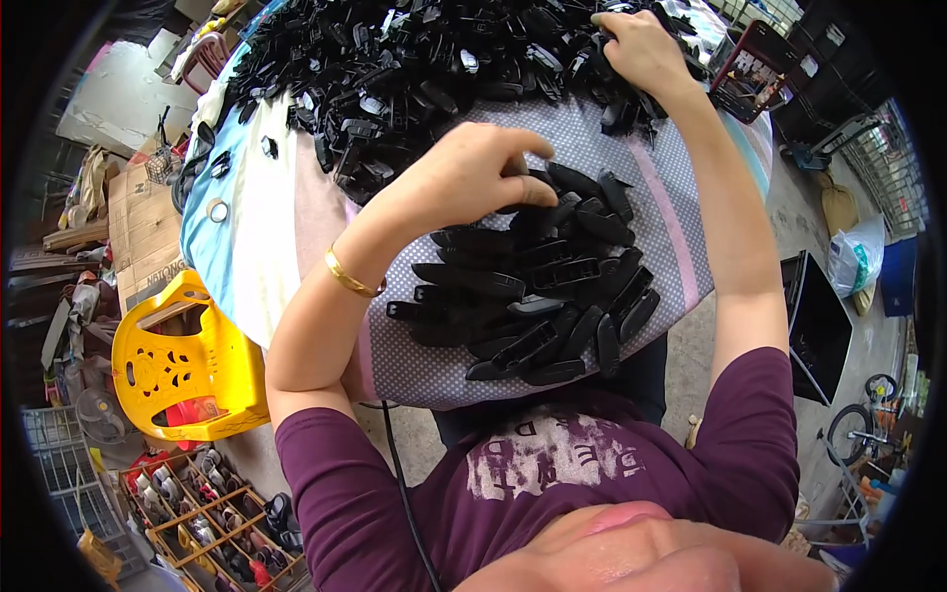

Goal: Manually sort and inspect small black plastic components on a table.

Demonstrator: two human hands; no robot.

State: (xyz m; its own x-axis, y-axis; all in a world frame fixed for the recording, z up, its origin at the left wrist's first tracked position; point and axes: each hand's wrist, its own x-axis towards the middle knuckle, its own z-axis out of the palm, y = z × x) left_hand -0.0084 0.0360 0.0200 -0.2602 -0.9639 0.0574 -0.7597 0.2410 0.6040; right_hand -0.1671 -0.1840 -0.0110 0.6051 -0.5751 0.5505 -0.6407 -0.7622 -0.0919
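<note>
My left hand (pixel 473 176), a gold bangle at its wrist, hovers over the near group of black plastic pieces (pixel 560 271). Its thumb and forefinger are apart, with no held piece visible between them. These long, narrow parts have rounded ends; some show hollow, clip-like undersides. Farther off, my right hand (pixel 646 54) reaches into the edge of a large heap of similar black parts (pixel 414 69). The thumb and forefinger there are spread over the pieces, and the other fingers are partly hidden.
A patterned cloth (pixel 651 227) covers the rounded table under both piles. A tape roll (pixel 218 210) lies toward the left edge. Left of the table stands a yellow plastic chair (pixel 187 360), with a wooden shoe rack (pixel 212 513) below it. A black flat panel (pixel 817 331) leans at the right.
</note>
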